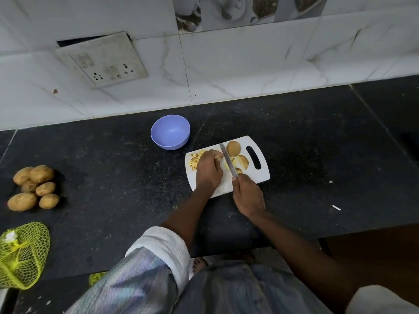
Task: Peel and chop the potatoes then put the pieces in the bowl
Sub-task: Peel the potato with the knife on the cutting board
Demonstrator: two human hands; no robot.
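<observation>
A white cutting board [260, 175] lies on the black counter. My left hand [208, 171] holds a potato piece [218, 156] down on it, fingers curled over the piece. My right hand [248, 196] grips the handle of a knife [227, 159], whose blade lies just right of the left fingers. Small chopped pieces [195, 160] sit at the board's left end. An unpeeled half potato [233, 148] and cut wedges [242, 162] lie right of the blade. The blue bowl [170, 134] stands behind the board to the left and looks empty.
Several whole potatoes [34, 188] are heaped at the counter's left. A yellow-green net bag [22, 254] lies near the front left edge. The tiled wall with a switch plate [102, 60] rises behind the counter. A small white scrap [336, 207] lies at the right.
</observation>
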